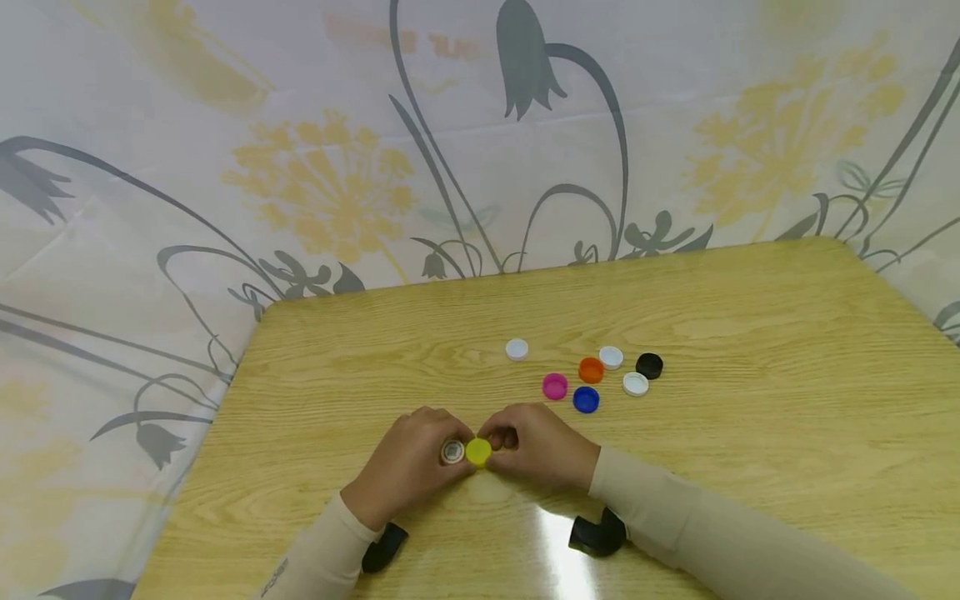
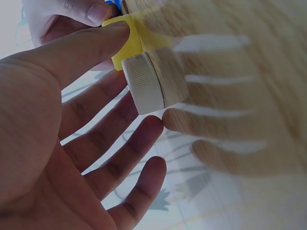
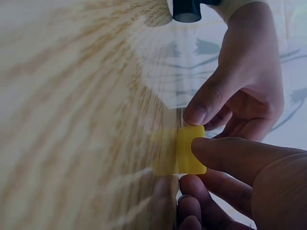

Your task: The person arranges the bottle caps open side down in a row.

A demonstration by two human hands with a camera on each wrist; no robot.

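Note:
Both hands meet low in the middle of the head view at a yellow bottle cap (image 1: 478, 452) standing on the table. My right hand (image 1: 542, 446) pinches it between thumb and index finger; in the right wrist view the thumb presses the side of the yellow cap (image 3: 192, 160). My left hand (image 1: 420, 454) has its thumb and index fingertips on the cap's other side, its remaining fingers spread. Within the left hand's curve sits a white bottle cap (image 1: 453, 452) with a printed top. Its ridged side shows in the left wrist view, beside the yellow cap (image 2: 127, 50).
Farther back lie loose caps: a white cap (image 1: 517, 349), pink (image 1: 555, 386), blue (image 1: 586, 400), orange (image 1: 591, 370) and black (image 1: 649, 366) caps, and two more white ones. The glossy wooden table (image 1: 360, 358) ends against a flower-patterned cloth (image 1: 450, 150).

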